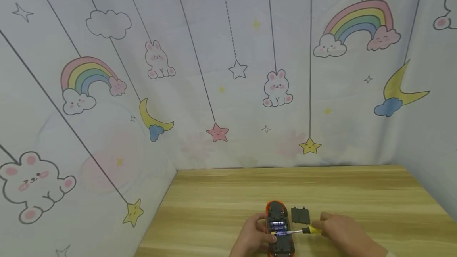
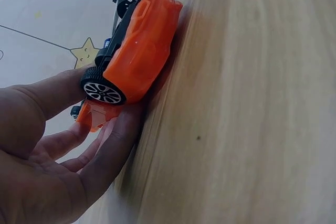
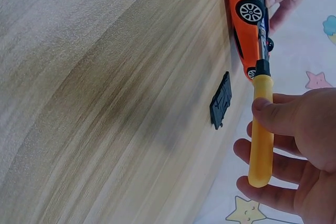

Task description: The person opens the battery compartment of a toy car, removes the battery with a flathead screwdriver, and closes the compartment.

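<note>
An orange toy car (image 2: 149, 45) lies upside down on the wooden table, its black underside up and blue batteries (image 1: 277, 225) showing in the open compartment. My left hand (image 1: 251, 235) grips the car from its left side, thumb over the underside near a wheel (image 2: 103, 93). In my right hand (image 1: 339, 229) is a screwdriver (image 3: 261, 129) with a yellow handle, pinched between thumb and fingers. Its metal shaft (image 1: 295, 232) reaches left into the battery compartment, at the batteries. Whether the tip touches a battery, I cannot tell.
A black battery cover (image 1: 300, 215) lies on the wooden table (image 1: 214, 193), just right of the car and close to my right hand. Behind the table hangs a pale cloth (image 1: 246, 102) printed with rabbits, stars and rainbows, which also runs along the left side.
</note>
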The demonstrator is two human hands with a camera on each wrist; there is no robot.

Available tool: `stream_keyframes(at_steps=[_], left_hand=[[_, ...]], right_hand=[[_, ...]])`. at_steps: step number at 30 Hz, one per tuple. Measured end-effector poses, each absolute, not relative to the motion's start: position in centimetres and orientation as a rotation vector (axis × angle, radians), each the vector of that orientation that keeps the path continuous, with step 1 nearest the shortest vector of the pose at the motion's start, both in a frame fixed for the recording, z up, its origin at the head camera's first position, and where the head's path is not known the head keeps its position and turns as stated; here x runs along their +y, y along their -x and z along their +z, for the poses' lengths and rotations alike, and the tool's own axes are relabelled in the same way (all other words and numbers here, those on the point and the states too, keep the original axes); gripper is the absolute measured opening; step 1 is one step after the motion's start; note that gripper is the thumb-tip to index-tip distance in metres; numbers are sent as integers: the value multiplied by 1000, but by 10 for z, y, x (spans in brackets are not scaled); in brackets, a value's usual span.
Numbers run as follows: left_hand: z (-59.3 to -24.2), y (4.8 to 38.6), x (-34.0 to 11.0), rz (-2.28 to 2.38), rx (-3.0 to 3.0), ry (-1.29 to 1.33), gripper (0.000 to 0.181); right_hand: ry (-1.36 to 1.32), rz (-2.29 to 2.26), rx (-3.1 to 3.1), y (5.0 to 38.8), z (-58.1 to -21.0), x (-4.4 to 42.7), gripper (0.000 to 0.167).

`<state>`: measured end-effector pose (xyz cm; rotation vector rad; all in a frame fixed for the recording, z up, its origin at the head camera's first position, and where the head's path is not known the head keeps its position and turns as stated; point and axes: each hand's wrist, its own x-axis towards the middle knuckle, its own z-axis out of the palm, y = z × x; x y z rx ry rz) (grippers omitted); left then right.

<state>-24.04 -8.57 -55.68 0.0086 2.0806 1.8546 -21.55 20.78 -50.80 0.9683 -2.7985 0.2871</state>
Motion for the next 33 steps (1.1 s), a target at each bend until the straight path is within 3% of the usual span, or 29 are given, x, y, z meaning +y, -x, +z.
stream_keyframes(at_steps=[11,28,33], left_hand=[[-555,240,-86,1860,2067,2,71],[-554,239,-86,1842,2097,-18,71],[-554,240,-86,1825,2094,-2,71]], right_hand=[[-933,326,-2811,216,-508,209,29],[-454,329,-2941,211,-510,216,21],[-463,325,-2846,210,-514,223,22]])
